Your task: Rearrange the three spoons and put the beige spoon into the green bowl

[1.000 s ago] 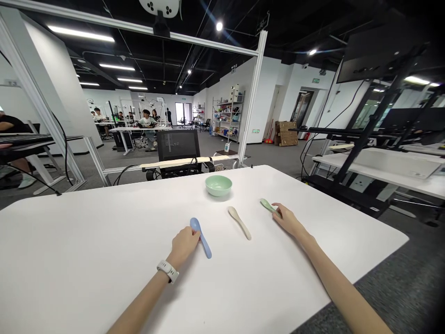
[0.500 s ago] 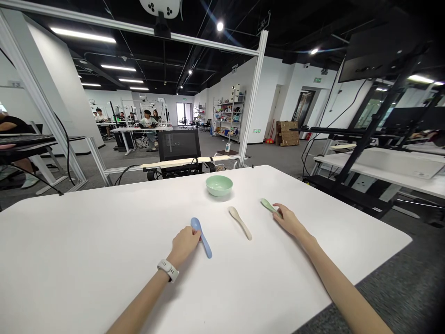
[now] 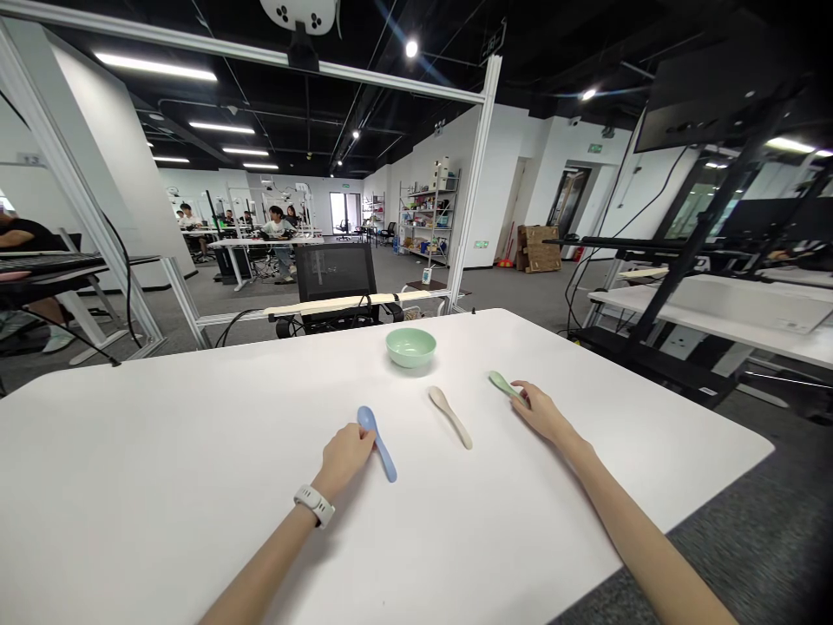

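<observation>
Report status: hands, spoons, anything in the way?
Left hand at blue spoon; right hand at green spoon. Cream spoon between them, untouched. Green bowl beyond. No obstruction seen.

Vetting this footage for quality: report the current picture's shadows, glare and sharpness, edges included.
Head view, foreground: soft shadows under the green bowl and beside the left forearm, blue spoon sharp; head view, overhead: streaks flare from the spotlight; head view, edges: right corners dark.

- The cream spoon [image 3: 450,417] lies between the left hand [image 3: 344,456] and the right hand [image 3: 539,411], blocking a low sideways pass
- Beyond it, the green bowl [image 3: 410,350] stands in the way
- Free worktop [image 3: 162,451] spreads left of the left hand and between the forearms [image 3: 273,560]
- A metal post [image 3: 475,174] rises past the far edge
</observation>
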`<state>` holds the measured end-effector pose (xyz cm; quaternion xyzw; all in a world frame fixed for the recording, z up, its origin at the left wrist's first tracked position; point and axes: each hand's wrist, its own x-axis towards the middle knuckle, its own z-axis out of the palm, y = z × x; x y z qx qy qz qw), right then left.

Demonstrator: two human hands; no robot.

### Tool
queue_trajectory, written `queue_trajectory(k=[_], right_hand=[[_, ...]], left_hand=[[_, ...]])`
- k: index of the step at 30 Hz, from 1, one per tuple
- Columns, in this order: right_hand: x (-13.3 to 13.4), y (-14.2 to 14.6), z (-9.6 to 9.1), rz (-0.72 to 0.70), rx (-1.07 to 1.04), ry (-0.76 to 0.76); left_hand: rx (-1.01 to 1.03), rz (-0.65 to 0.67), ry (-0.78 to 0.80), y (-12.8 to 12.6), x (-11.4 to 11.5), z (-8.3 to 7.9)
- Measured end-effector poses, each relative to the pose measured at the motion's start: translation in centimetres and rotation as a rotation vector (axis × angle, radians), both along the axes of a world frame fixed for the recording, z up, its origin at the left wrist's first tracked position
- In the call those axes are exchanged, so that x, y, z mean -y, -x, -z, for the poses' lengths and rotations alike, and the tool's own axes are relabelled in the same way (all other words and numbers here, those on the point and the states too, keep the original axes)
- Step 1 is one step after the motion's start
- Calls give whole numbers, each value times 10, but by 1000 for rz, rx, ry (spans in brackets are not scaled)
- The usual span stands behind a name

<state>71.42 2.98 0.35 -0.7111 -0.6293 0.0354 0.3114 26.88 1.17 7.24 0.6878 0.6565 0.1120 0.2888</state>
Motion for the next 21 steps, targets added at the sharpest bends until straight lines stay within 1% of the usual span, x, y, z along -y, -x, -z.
queue_trajectory(k=[7,10,12,14,16,18,19,21], right_hand=[[2,2,-3,2,12,28],[3,0,-5,12,60,-24],[2,-1,-8,29,113,-94],[-1,3,-15,25,143,-154],[-8,15,-24,-19,143,-187],[-16,33,-34,-102,133,-189],[-21,43,-38,-146,129,-181],[-30,65,-42,-219,128,-153]], left_hand=[[38,10,-31,2,-4,8],[65,10,-71,8,-7,9],[69,-4,-121,21,-9,5],[51,-29,-195,42,-9,-4],[11,-63,-283,73,-9,-16],[-40,-102,-370,114,-8,-26],[-70,-124,-407,137,-7,-28],[-133,-169,-462,187,-6,-25]])
